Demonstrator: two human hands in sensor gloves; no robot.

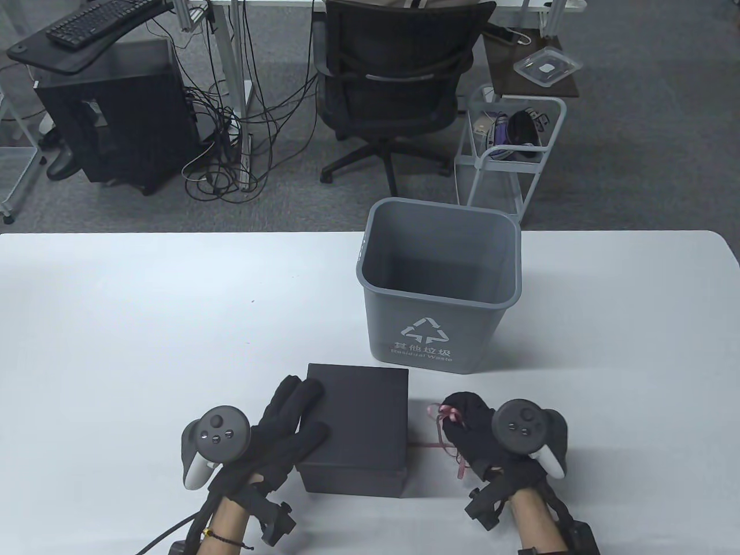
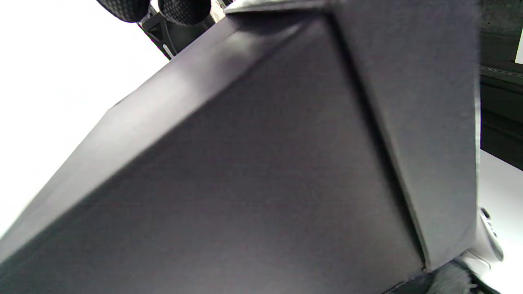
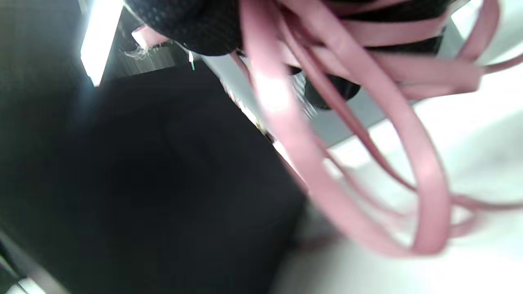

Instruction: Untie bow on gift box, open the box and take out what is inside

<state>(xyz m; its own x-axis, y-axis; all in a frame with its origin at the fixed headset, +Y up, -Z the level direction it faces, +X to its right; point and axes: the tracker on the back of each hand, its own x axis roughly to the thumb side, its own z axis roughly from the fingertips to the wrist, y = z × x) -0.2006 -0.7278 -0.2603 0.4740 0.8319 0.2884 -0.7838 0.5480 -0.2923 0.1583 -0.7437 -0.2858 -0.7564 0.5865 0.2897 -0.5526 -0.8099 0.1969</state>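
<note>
A black gift box [image 1: 355, 428] sits closed near the table's front edge, with no ribbon over its lid. My left hand [image 1: 292, 419] lies on the box's left side, fingers straight across the lid's left edge. The box [image 2: 261, 171] fills the left wrist view. To the right of the box my right hand [image 1: 465, 416] is curled round a bundle of pink ribbon [image 1: 450, 417]. One strand trails under the box's right side and loose ends hang toward me. In the right wrist view the ribbon [image 3: 359, 122] loops down from my fingers [image 3: 196, 24] beside the dark box [image 3: 143, 183].
A grey waste bin [image 1: 439, 289] stands open just behind the box, slightly to the right. The white table [image 1: 127, 324] spreads to the left and far right. Beyond the table's far edge are an office chair [image 1: 399, 87] and a wire cart [image 1: 509, 150].
</note>
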